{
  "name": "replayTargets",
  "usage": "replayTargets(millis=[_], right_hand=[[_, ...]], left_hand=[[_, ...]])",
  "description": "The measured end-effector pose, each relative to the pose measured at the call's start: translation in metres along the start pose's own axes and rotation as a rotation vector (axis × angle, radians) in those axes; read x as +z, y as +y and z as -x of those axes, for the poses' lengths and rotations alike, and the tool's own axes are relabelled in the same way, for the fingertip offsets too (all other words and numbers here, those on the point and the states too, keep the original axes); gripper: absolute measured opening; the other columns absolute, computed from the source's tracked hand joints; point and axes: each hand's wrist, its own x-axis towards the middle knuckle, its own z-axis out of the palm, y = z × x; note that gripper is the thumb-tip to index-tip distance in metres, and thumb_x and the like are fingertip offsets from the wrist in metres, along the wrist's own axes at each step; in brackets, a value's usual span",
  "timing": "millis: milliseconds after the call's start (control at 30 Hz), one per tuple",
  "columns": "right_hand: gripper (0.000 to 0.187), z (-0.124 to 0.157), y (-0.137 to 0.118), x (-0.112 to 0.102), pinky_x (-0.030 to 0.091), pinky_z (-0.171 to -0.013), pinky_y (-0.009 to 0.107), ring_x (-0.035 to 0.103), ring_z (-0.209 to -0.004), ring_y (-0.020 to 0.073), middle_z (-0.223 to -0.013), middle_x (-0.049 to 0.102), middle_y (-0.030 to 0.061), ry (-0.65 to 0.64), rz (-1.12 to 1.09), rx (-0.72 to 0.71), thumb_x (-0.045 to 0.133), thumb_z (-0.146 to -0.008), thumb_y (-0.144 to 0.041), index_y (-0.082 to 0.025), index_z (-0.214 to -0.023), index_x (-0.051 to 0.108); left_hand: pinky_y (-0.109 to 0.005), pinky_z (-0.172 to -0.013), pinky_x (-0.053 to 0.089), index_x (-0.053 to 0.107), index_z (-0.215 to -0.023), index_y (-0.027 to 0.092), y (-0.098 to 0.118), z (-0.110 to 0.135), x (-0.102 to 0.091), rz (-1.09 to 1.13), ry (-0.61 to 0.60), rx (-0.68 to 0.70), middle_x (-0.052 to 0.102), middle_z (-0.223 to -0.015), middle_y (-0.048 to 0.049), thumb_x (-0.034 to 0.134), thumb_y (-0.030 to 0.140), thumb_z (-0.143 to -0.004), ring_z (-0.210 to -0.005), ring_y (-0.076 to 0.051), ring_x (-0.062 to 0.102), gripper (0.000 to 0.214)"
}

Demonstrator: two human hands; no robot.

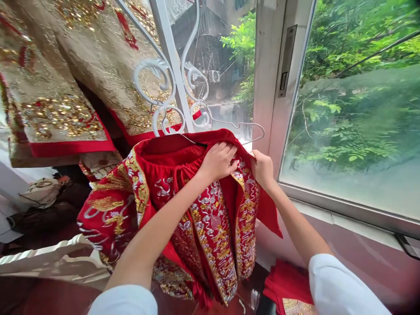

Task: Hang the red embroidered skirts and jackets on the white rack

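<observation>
From white sleeves [121, 301], reaching forward to the embroidered red jacket [246, 214], in front of white scrollwork bars [177, 78] and beside the window [354, 127]. Gripping its collar [225, 135] in the left hand [218, 162], firmly closed; pinching its nearby edge in the right hand [263, 169] (just below a wire hanger [263, 131]).

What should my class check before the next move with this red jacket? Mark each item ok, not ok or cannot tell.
1. Left hand on the red jacket: ok, fingers over the cloth near the neckline.
2. Right hand on the same garment: ok, pinching its edge at the shoulder.
3. Wire hanger hung on the white scrollwork: ok, by its hook.
4. Front closed: not ok, the front edges stand apart.
5. Both shoulders seated on the hanger: cannot tell, cloth and hand hide them.
6. Cream sequined garment clear of both hands: ok.
</observation>
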Motion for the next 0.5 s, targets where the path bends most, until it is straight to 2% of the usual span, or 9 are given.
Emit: replayTargets(millis=[67,133,267,367,433,500], right_hand=[[0.027,-0.007,0.008,-0.009,0.026,-0.055,0.025,0.047,-0.059,0.0155,-0.070,0.062,0.0068,-0.026,0.070,-0.055,0.037,-0.087,-0.029,-0.016,-0.080,0.060],[0.024,-0.022,0.017,-0.019,0.025,-0.054,0.025,0.047,-0.058,0.0153,-0.069,0.062,0.0061,-0.027,0.152,-0.092,0.040,-0.086,-0.029,-0.017,-0.081,0.061],[0.021,-0.068,0.019,-0.045,0.021,-0.054,0.025,0.049,-0.061,0.0118,-0.070,0.061,0.0052,0.046,0.345,-0.194,0.043,-0.086,-0.025,-0.015,-0.082,0.062],[0.046,-0.093,0.006,-0.068,0.019,-0.055,0.029,0.050,-0.066,0.0063,-0.075,0.060,0.0062,0.049,0.479,-0.247,0.023,-0.092,-0.032,-0.010,-0.084,0.062],[0.056,-0.090,-0.004,-0.079,0.018,-0.054,0.030,0.048,-0.064,0.0045,-0.073,0.059,0.0064,0.048,0.527,-0.266,0.013,-0.092,-0.032,-0.009,-0.082,0.062],[0.045,-0.066,-0.013,-0.083,0.017,-0.052,0.029,0.044,-0.057,0.0056,-0.066,0.057,0.0051,0.075,0.526,-0.305,0.022,-0.092,-0.027,-0.012,-0.075,0.061]], left_hand=[[-0.039,-0.090,0.038,0.058,-0.113,0.013,0.001,0.000,0.001,-0.030,-0.001,-0.022,0.061,-0.106,-0.0140,0.041,0.031,-0.089,-0.101,-0.026,0.052,0.034],[-0.037,-0.091,0.037,0.059,-0.112,0.014,0.000,0.003,-0.001,-0.061,-0.005,0.021,0.062,-0.105,-0.0124,0.037,0.032,-0.092,-0.101,-0.025,0.053,0.034],[-0.036,-0.091,0.037,0.058,-0.114,0.015,0.000,0.009,-0.004,-0.085,-0.008,0.034,0.063,-0.107,-0.0116,0.036,0.033,-0.094,-0.103,-0.024,0.053,0.035],[-0.037,-0.090,0.040,0.059,-0.111,0.011,-0.001,0.007,0.009,-0.073,-0.051,-0.064,0.064,-0.106,-0.0136,0.044,0.031,-0.091,-0.102,-0.025,0.054,0.032],[-0.039,-0.093,0.041,0.060,-0.111,0.008,-0.004,0.004,0.024,-0.058,-0.089,-0.154,0.063,-0.109,-0.0167,0.047,0.025,-0.089,-0.106,-0.027,0.053,0.030],[-0.041,-0.096,0.040,0.059,-0.113,0.007,-0.010,0.002,0.041,-0.004,-0.098,-0.266,0.061,-0.114,-0.0194,0.045,0.017,-0.089,-0.110,-0.027,0.052,0.030]])
